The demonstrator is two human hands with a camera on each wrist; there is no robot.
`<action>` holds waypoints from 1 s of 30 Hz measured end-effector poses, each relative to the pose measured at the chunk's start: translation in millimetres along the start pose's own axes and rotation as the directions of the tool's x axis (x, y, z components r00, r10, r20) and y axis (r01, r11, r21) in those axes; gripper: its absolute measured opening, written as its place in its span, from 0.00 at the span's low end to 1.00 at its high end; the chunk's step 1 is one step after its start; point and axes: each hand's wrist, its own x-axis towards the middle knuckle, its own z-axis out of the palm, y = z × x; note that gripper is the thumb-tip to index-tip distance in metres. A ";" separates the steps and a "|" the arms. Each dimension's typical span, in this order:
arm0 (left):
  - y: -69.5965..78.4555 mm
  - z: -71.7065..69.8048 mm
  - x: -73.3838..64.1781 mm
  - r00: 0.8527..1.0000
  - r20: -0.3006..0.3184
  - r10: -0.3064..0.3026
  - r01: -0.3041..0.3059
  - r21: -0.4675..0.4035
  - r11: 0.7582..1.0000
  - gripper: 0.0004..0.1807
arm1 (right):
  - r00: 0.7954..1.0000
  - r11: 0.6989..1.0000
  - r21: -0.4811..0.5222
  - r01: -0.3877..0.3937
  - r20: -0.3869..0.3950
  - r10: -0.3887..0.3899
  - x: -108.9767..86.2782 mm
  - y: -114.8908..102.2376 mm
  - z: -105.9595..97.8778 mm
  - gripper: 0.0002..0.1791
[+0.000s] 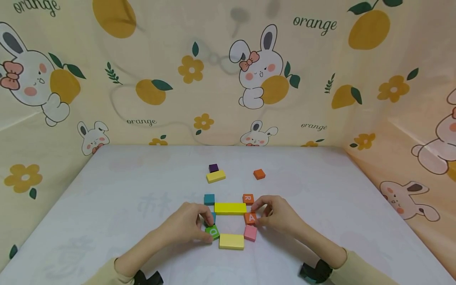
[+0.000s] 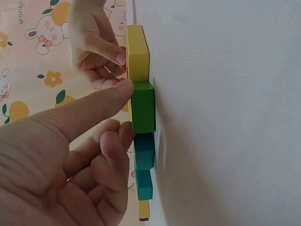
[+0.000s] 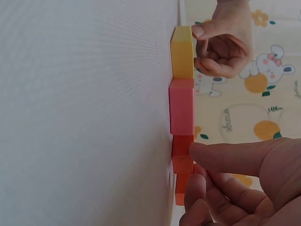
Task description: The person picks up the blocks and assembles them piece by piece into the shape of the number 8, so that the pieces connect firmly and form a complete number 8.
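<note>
My left hand (image 1: 189,222) pinches a green letter block (image 1: 213,232) between thumb and forefinger at the near left of a ring of blocks. On the ring's right side, my right hand (image 1: 277,213) holds an orange block marked A (image 1: 250,218) by thumb and fingertips. A pink block (image 1: 250,233) lies just nearer than it, and an orange R block (image 1: 248,199) just beyond. A long yellow block (image 1: 230,208) spans the far part, while a shorter yellow block (image 1: 231,241) lies at the near edge. Two teal blocks (image 2: 144,150) stand beyond the green one, one partly hidden by my left fingers.
Farther back, a purple block (image 1: 213,168) touches a pale yellow block (image 1: 215,176). A separate orange block (image 1: 259,174) lies to their right. The white tabletop (image 1: 142,170) is bordered by a patterned cloth wall (image 1: 213,91).
</note>
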 end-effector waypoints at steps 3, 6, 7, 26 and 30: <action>-0.8 0.5 0.7 1.000 -0.004 0.008 -0.008 0.003 1.000 0.17 | 1.000 1.000 0.005 0.010 0.002 -0.010 -0.5 0.8 -0.6 0.16; -1.1 0.5 1.3 1.000 -0.005 0.010 -0.010 0.004 1.000 0.17 | 1.000 1.000 0.006 0.003 0.001 -0.003 0.2 2.2 -0.3 0.16; -1.1 0.4 1.4 1.000 -0.005 0.010 -0.010 0.002 1.000 0.16 | 1.000 1.000 0.005 0.000 0.001 0.000 0.4 2.6 -0.2 0.16; -30.6 -37.7 14.7 0.980 -0.196 -0.028 0.022 -0.037 0.999 0.18 | 1.000 1.000 0.024 0.009 0.021 -0.009 2.1 4.8 1.6 0.16; -48.2 -44.6 29.1 0.983 -0.176 -0.058 0.032 -0.144 0.989 0.23 | 1.000 1.000 0.021 0.016 0.017 -0.016 1.7 4.7 1.2 0.16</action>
